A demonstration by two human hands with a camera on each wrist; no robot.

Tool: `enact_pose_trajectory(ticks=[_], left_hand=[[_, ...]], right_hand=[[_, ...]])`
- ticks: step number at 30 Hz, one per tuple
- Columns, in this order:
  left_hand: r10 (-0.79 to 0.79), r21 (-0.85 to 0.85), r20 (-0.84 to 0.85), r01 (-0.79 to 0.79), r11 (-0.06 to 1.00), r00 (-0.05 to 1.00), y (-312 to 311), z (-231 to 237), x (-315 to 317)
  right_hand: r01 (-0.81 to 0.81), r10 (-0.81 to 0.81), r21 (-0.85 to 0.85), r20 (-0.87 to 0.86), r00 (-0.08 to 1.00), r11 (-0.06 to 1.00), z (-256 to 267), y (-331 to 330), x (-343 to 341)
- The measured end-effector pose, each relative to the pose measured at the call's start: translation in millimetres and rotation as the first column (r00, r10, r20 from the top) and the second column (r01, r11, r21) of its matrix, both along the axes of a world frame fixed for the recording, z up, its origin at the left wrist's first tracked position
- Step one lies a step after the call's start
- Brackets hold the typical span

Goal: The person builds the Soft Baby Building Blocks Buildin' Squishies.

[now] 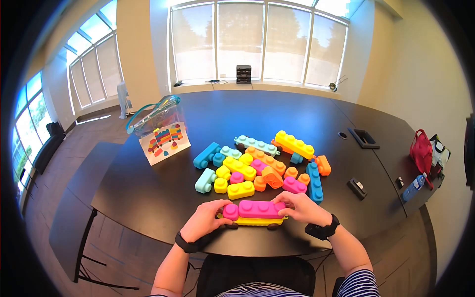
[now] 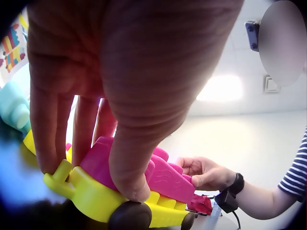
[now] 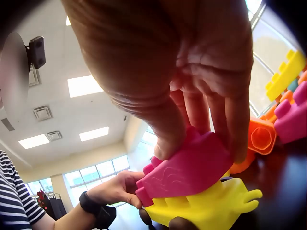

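A yellow wheeled block base (image 1: 257, 222) stands at the table's near edge. On its left end sits a short pink block (image 1: 231, 212). My left hand (image 1: 205, 219) pinches that block between thumb and fingers, the thumb tip (image 2: 136, 190) reaching down to the yellow base just above a dark wheel (image 2: 130, 215). My right hand (image 1: 304, 209) grips the right end of a long pink block (image 1: 260, 209). In the right wrist view this long block (image 3: 194, 167) lies tilted over the base, its right end raised and yellow studs showing beneath.
Beyond the hands lies a pile of loose blocks, including a yellow block (image 1: 241, 190) and a blue block (image 1: 314, 182). A clear bag (image 1: 166, 141) stands at left. To the right are a dark box (image 1: 357, 188), a water bottle (image 1: 414, 187) and a red bag (image 1: 420, 151).
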State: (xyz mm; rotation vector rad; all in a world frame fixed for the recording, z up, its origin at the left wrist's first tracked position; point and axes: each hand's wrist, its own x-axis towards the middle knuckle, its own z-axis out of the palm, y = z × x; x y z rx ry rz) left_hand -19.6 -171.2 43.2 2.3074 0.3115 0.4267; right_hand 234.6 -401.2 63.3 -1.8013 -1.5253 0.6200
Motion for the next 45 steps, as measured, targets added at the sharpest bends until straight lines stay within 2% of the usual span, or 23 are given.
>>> enact_pose_trajectory(ticks=[7,13,19,25,28,31,34,35,38,45], left_hand=[[0.004,-0.007,-0.028,-0.004,1.000,1.000,-1,5,-1],[0.001,-0.043,-0.012,-0.001,0.999,1.000,0,1,-1],[0.009,0.001,-0.005,-0.009,1.000,1.000,-2,6,-1],[0.015,0.014,-0.025,-0.015,1.000,1.000,0,4,-1],[0.021,0.013,-0.030,-0.021,1.000,0.999,3,3,-1],[0.015,-0.009,-0.025,-0.016,1.000,1.000,1,0,-1],[0.021,-0.016,-0.037,-0.022,1.000,0.999,1,2,0],[0.019,-0.017,-0.034,-0.019,1.000,0.999,0,2,0],[0.022,-0.015,-0.019,-0.022,1.000,1.000,1,-2,-1],[0.034,0.019,-0.024,-0.034,0.999,0.999,1,1,0]], right_hand=[[-0.077,0.082,-0.055,0.102,0.991,0.996,14,-1,-7],[-0.153,0.147,0.022,0.171,0.974,0.988,13,-1,-7],[-0.146,0.148,-0.025,0.247,0.958,0.989,6,3,-8],[-0.127,0.167,-0.131,0.368,0.915,0.983,16,7,-15],[-0.150,0.193,-0.122,0.538,0.821,0.981,26,8,-19],[-0.105,0.098,-0.014,0.499,0.861,0.994,36,18,-37],[-0.300,0.229,0.041,0.550,0.803,0.953,17,28,-43],[-0.286,0.268,-0.057,0.561,0.783,0.957,6,31,-43],[-0.239,0.280,-0.147,0.568,0.774,0.960,-9,32,-47],[-0.250,0.300,-0.166,0.541,0.786,0.954,-10,33,-46]])
